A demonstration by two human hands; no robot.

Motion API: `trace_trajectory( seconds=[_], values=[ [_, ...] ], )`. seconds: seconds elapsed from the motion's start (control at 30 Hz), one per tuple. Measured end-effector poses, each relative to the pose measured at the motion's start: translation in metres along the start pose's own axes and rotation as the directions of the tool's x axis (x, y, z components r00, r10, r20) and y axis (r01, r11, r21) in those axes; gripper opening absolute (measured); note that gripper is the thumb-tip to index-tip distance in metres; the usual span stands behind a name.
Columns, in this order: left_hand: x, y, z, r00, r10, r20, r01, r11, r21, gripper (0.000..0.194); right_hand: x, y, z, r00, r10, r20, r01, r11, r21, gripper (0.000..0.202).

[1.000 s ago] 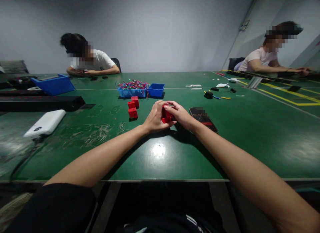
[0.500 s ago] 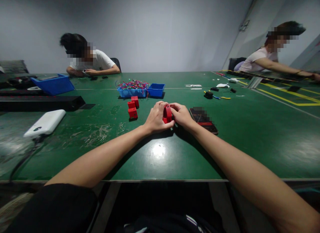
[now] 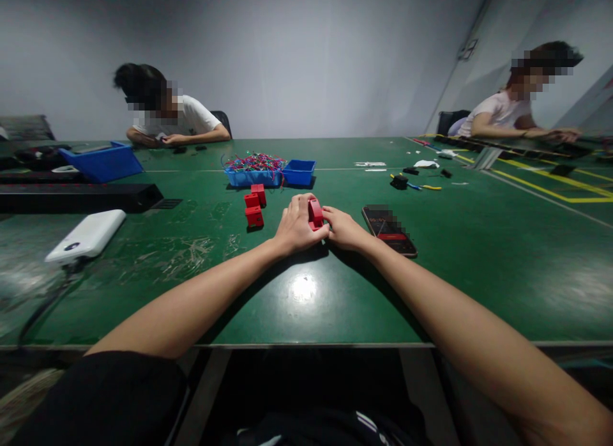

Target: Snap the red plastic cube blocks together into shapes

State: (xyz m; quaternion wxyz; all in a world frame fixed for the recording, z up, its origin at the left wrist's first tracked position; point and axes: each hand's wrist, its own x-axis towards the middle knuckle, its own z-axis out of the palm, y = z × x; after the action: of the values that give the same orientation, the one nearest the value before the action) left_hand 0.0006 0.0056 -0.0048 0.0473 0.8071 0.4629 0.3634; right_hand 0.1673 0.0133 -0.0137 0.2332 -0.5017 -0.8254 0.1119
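Observation:
My left hand is closed round a red plastic part with an upright curved piece, just above the green table. From the right, my right hand meets it, fingers bent and tips at the part's right side; whether they pinch anything small is hidden. Several red box-shaped blocks stand to the left of my hands. Behind them, a blue bin is heaped with thin coloured wires, and a second, smaller blue bin stands beside it.
A phone lies right of my hands. Farther back are pliers and a small black part. At left lie a white power bank with a cable, a long black bar and a tilted blue bin. Two people sit across the table.
Both hands and the red part have shifted slightly left, and the right fingers sit a little lower against it. The person at right has drawn an outstretched arm back.

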Motion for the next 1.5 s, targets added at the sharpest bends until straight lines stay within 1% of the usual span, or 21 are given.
trace_trajectory(
  seconds=[0.1, 0.27, 0.43, 0.57, 0.7, 0.77, 0.83, 0.97, 1.03, 1.1, 1.2, 1.27, 1.37, 1.5],
  values=[
    [0.001, -0.002, 0.002, 1.000, -0.030, 0.002, 0.030, 0.999, -0.018, 0.064, -0.002, -0.002, 0.000, 1.000, -0.025, 0.019, 0.026, 0.999, -0.031, 0.056],
    [0.001, -0.006, 0.002, 1.000, 0.004, 0.013, -0.003, 0.994, -0.109, 0.066, -0.001, -0.003, -0.004, 0.999, -0.035, 0.029, 0.036, 0.999, -0.033, 0.053],
    [0.002, -0.008, -0.002, 0.997, 0.026, 0.075, -0.016, 0.991, -0.134, 0.068, -0.001, -0.001, -0.007, 0.997, -0.081, 0.018, 0.081, 0.997, -0.008, 0.044],
    [0.003, -0.010, -0.004, 0.990, 0.086, 0.115, -0.064, 0.982, -0.179, 0.070, -0.002, 0.000, -0.010, 0.997, -0.071, -0.007, 0.071, 0.996, -0.052, 0.035],
    [0.004, -0.014, -0.005, 0.973, 0.200, 0.118, -0.167, 0.955, -0.244, 0.067, -0.003, -0.002, -0.011, 1.000, -0.028, -0.001, 0.028, 0.996, -0.082, 0.032],
    [0.003, -0.015, -0.005, 0.959, 0.255, 0.122, -0.216, 0.940, -0.264, 0.068, -0.003, -0.004, -0.012, 1.000, -0.027, 0.011, 0.028, 0.996, -0.081, 0.032],
    [0.003, -0.015, -0.004, 0.952, 0.282, 0.121, -0.242, 0.933, -0.266, 0.068, -0.004, -0.006, -0.012, 0.999, -0.030, 0.018, 0.031, 0.996, -0.081, 0.033],
    [0.001, -0.011, -0.001, 0.964, 0.248, 0.098, -0.220, 0.948, -0.229, 0.070, -0.006, -0.012, -0.013, 1.000, 0.012, 0.027, -0.009, 0.994, -0.112, 0.041],
    [0.000, -0.008, 0.000, 0.971, 0.226, 0.075, -0.207, 0.957, -0.203, 0.070, -0.007, -0.013, -0.013, 0.999, 0.048, 0.004, -0.048, 0.992, -0.120, 0.047],
    [-0.001, -0.005, 0.001, 0.973, 0.228, 0.035, -0.220, 0.961, -0.169, 0.069, -0.007, -0.014, -0.012, 0.995, 0.094, -0.045, -0.098, 0.989, -0.114, 0.053],
    [-0.002, -0.002, 0.001, 0.969, 0.246, -0.038, -0.248, 0.963, -0.107, 0.066, -0.006, -0.012, -0.009, 0.977, 0.170, -0.130, -0.182, 0.980, -0.080, 0.059],
    [-0.002, -0.002, 0.002, 0.967, 0.242, -0.074, -0.247, 0.966, -0.072, 0.066, -0.005, -0.011, -0.009, 0.959, 0.220, -0.178, -0.231, 0.972, -0.042, 0.058],
    [-0.002, -0.005, 0.003, 0.975, 0.201, -0.095, -0.205, 0.978, -0.036, 0.071, -0.004, -0.011, -0.011, 0.922, 0.299, -0.246, -0.300, 0.953, 0.037, 0.054],
    [0.000, -0.010, 0.004, 0.986, 0.135, -0.102, -0.139, 0.990, -0.030, 0.076, -0.001, -0.010, -0.016, 0.856, 0.404, -0.323, -0.367, 0.914, 0.172, 0.047]
  ],
)
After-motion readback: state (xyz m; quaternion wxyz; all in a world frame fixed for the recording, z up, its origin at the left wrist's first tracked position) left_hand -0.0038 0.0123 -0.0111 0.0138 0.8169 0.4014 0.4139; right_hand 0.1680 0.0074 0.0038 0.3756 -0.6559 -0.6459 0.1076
